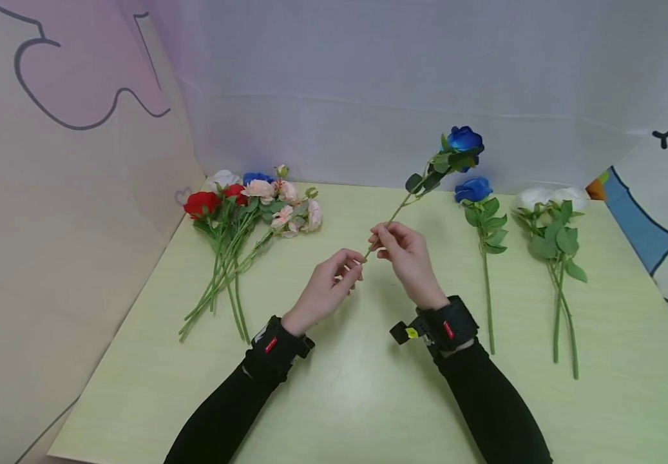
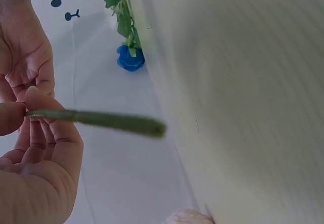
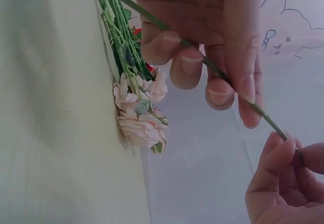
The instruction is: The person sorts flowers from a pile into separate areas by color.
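Observation:
A blue artificial rose (image 1: 466, 143) with dark green leaves slants up to the right above the table, held in both hands. My left hand (image 1: 329, 281) pinches its stem near the lower end between thumb and fingers; in the left wrist view the stem's cut end (image 2: 154, 127) sticks out past them. A little higher, my right hand (image 1: 409, 258) pinches the same stem (image 3: 223, 76) between thumb and index finger, the other fingers bent beside it. Another blue rose (image 1: 473, 189) lies to the right on the table, its stem toward me.
At the left of the table (image 1: 334, 399) lies a crossed pile of stems with red roses (image 1: 201, 203), pale pink flowers (image 1: 260, 190), and partly hidden white and blue blooms. White roses (image 1: 551, 197) lie at the far right. A white curtain (image 1: 368, 96) hangs behind the back edge.

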`<state>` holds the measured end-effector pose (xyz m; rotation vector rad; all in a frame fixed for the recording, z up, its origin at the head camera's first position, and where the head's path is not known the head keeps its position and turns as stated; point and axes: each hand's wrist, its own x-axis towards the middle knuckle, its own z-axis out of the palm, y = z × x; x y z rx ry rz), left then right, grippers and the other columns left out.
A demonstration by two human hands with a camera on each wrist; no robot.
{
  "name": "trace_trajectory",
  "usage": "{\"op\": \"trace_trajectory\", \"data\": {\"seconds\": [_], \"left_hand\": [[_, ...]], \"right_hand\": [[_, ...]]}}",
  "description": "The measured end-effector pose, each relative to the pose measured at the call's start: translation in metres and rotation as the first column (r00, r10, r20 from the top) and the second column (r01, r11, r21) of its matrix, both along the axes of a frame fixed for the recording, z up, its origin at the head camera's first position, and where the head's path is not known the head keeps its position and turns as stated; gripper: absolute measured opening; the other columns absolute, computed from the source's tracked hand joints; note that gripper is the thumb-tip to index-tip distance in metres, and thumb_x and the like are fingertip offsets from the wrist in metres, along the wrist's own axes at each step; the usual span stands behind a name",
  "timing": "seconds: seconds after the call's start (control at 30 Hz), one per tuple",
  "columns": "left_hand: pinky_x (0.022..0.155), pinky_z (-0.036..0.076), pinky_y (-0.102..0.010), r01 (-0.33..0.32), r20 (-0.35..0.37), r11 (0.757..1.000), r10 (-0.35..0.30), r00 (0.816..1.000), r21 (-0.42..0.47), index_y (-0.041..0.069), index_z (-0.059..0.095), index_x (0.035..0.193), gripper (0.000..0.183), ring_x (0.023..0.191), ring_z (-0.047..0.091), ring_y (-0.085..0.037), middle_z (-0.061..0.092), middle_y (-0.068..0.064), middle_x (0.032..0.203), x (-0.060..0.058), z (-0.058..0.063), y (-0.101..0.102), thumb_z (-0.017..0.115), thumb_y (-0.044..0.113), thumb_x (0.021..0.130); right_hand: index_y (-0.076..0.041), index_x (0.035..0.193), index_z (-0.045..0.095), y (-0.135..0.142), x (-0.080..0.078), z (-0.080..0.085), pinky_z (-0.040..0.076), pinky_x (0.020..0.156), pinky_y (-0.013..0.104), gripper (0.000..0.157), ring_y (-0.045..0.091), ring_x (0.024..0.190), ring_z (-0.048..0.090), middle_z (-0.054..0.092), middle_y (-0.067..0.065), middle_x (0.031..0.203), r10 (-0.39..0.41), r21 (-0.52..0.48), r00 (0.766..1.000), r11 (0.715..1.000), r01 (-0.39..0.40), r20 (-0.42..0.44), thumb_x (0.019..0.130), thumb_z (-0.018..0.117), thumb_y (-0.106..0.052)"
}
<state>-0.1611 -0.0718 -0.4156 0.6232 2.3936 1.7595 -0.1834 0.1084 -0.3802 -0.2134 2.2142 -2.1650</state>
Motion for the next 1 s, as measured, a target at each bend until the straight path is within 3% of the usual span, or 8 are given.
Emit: {"op": "trace_trajectory", "data": {"seconds": [0.17, 0.3, 0.47, 0.63, 0.77, 1.0], "left_hand": [[0.071, 0.051, -0.023, 0.022, -0.012, 0.999, -0.022, 1.000, -0.027, -0.002, 0.058, 0.126, 0.027, 0.087, 0.065, -0.039, 0.067, -0.023, 0.102, 0.001, 0.002, -0.001, 0.051, 0.015, 0.106], [0.074, 0.053, -0.023, 0.027, -0.021, 0.998, -0.028, 0.999, -0.050, 0.000, 0.059, 0.126, 0.027, 0.090, 0.068, -0.035, 0.068, -0.017, 0.104, 0.002, 0.002, -0.001, 0.053, 0.017, 0.106], [0.081, 0.055, -0.027, 0.048, -0.029, 0.996, -0.050, 0.998, -0.071, 0.001, 0.057, 0.130, 0.031, 0.097, 0.069, -0.033, 0.068, -0.019, 0.111, 0.001, 0.003, -0.002, 0.054, 0.019, 0.105], [0.090, 0.056, -0.035, 0.007, -0.110, 0.988, -0.024, 0.994, -0.151, 0.006, 0.057, 0.133, 0.031, 0.105, 0.066, -0.023, 0.066, -0.014, 0.122, 0.001, 0.004, -0.005, 0.052, 0.021, 0.106], [0.094, 0.054, -0.038, -0.071, -0.241, 0.964, 0.007, 0.970, -0.256, 0.009, 0.057, 0.135, 0.031, 0.110, 0.064, -0.023, 0.063, -0.011, 0.129, 0.000, 0.005, -0.011, 0.052, 0.020, 0.106], [0.092, 0.054, -0.039, -0.215, -0.418, 0.886, 0.027, 0.908, -0.410, 0.009, 0.057, 0.137, 0.034, 0.116, 0.062, -0.026, 0.062, -0.011, 0.133, -0.007, 0.010, -0.023, 0.054, 0.018, 0.105]], "right_hand": [[0.002, 0.114, 0.062, -0.001, 0.000, 0.000, 0.055, 0.076, 0.020, 0.026, 0.007, 0.085, 0.063, 0.063, -0.007, 0.088, 0.006, -0.005, 1.000, 1.000, -0.006, -0.021, 0.107, 0.049, -0.020], [0.001, 0.113, 0.062, -0.001, 0.000, 0.000, 0.056, 0.076, 0.020, 0.025, 0.007, 0.083, 0.062, 0.062, -0.007, 0.087, 0.002, -0.016, 1.000, 1.000, -0.002, -0.023, 0.107, 0.050, -0.019], [0.001, 0.113, 0.061, 0.003, 0.002, 0.001, 0.056, 0.075, 0.017, 0.024, 0.007, 0.081, 0.061, 0.061, -0.006, 0.086, -0.012, -0.035, 1.000, 0.999, 0.011, -0.015, 0.107, 0.049, -0.019], [0.001, 0.118, 0.062, 0.015, 0.004, 0.000, 0.056, 0.076, 0.017, 0.028, 0.006, 0.078, 0.061, 0.062, -0.006, 0.085, -0.016, 0.003, 1.000, 1.000, 0.016, 0.000, 0.107, 0.050, -0.021], [0.004, 0.122, 0.062, 0.030, 0.003, -0.001, 0.056, 0.073, 0.016, 0.031, 0.004, 0.075, 0.062, 0.062, -0.006, 0.083, -0.022, 0.053, 1.000, 0.998, 0.022, 0.000, 0.107, 0.051, -0.021], [0.009, 0.119, 0.063, 0.073, 0.002, 0.001, 0.055, 0.066, 0.016, 0.032, 0.001, 0.070, 0.062, 0.063, -0.012, 0.076, -0.030, 0.243, 0.999, 0.969, 0.039, -0.044, 0.106, 0.052, -0.018]]}}
